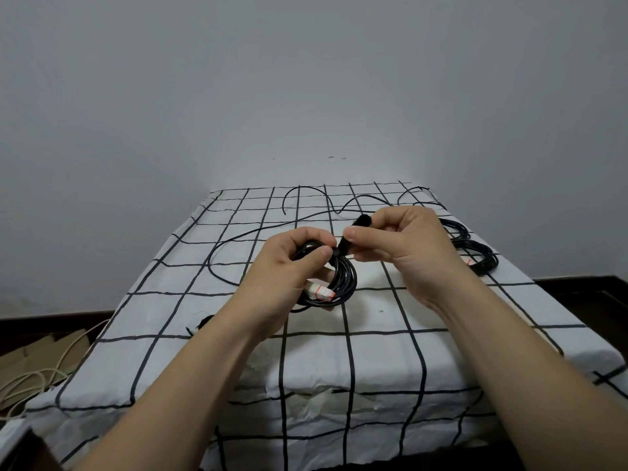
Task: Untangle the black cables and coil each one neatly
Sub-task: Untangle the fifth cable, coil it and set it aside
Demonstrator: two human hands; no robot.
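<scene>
My left hand (292, 263) grips a coiled black cable (343, 283) above the middle of the table; a white tag with red print (321, 292) hangs on the coil. My right hand (401, 239) pinches a black strap (353, 234) that wraps the top of that coil. A loose black cable (244, 234) snakes over the far part of the table. Two more coiled black cables (475, 253) lie at the far right, partly hidden behind my right hand.
The table wears a white cloth with a black grid (373, 362) and stands against a plain grey wall. Cardboard and pale cords (40, 372) lie on the dark floor at the left. The table's right edge falls off near the coils.
</scene>
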